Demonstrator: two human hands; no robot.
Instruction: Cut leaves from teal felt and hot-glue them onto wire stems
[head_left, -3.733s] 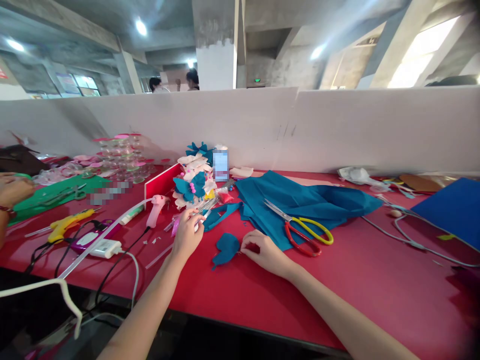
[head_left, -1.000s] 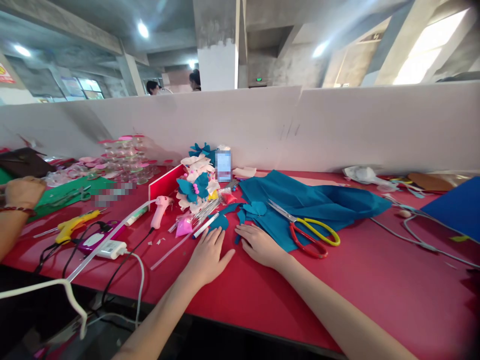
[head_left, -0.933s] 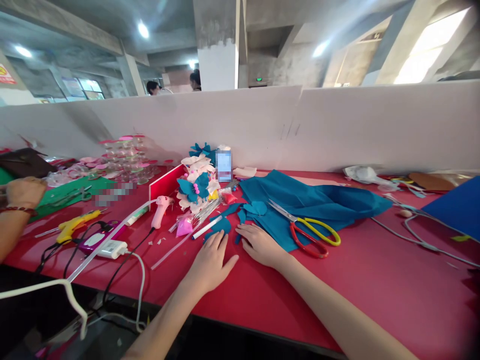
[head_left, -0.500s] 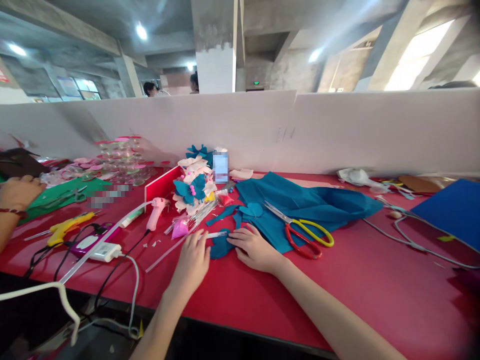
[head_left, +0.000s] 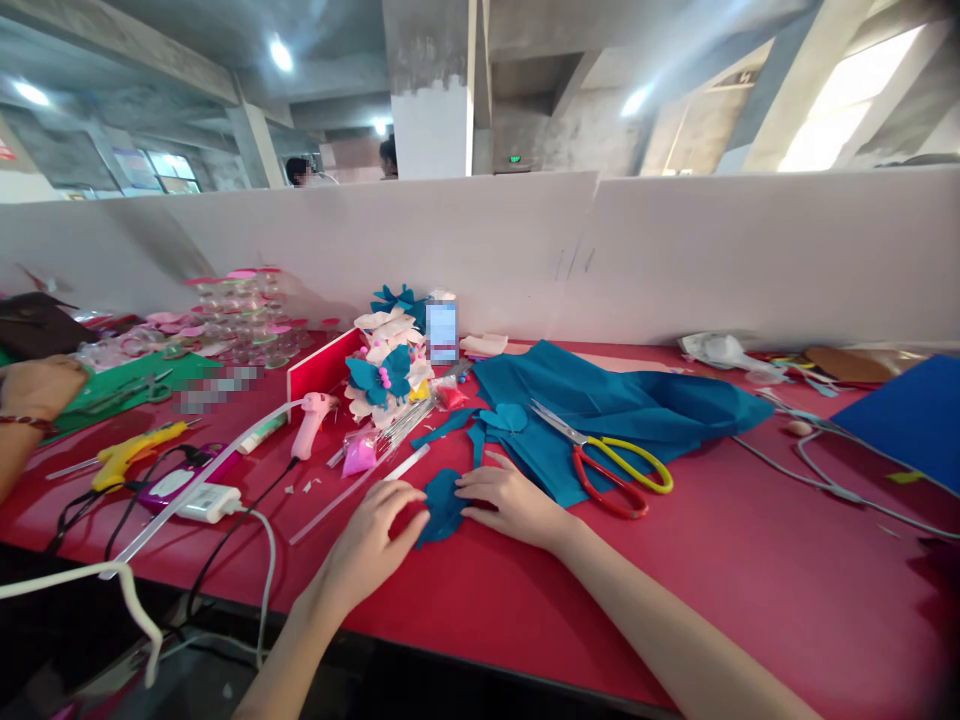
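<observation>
A small dark teal felt piece (head_left: 444, 510) lies on the red table between my two hands. My left hand (head_left: 375, 540) is at its left edge, thumb and forefinger apart, the fingertips touching or close to the felt. On the opposite side, my right hand (head_left: 517, 505) has its fingertips on the piece's right edge, gripping it. Just beyond my left fingers rests a white strip (head_left: 409, 462). A cut teal petal shape (head_left: 506, 418) sits on a large teal felt sheet (head_left: 600, 390). Scissors (head_left: 600, 455) with red and yellow handles lie partly on that sheet.
Leftward are a pink glue gun (head_left: 311, 425), a yellow glue gun (head_left: 139, 455), a white plug (head_left: 212, 503) and cables. Felt flowers (head_left: 386, 380) and a phone (head_left: 442, 332) stand behind. Another person's hand (head_left: 45, 388) is at far left. A blue board (head_left: 907, 425) lies right.
The white strip, earlier across the felt piece by my left fingers, now lies further left on the table. My left hand has come down and nearer to me, uncovering more felt.
</observation>
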